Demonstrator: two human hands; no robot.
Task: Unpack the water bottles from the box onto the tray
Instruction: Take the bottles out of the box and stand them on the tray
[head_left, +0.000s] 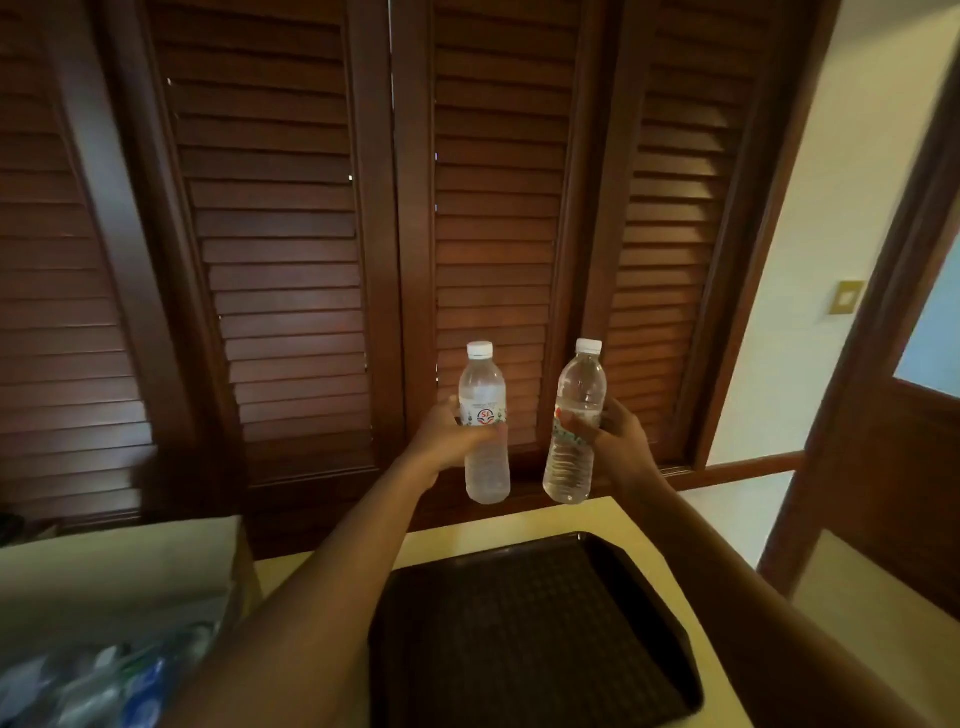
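Left hand (451, 439) clasping bottle A (484, 422), right hand (618, 435) clasping bottle B (573, 423); both upright, raised above black tray (524, 629) on worktop (649, 525); box (111, 613) at left

Dim warm light, blurred, warped edges

Home-like room, dark wooden louvred doors (291, 260), brass wall switch (847, 297)

Two bottles (485, 421), one tray (524, 623), one box (119, 561)
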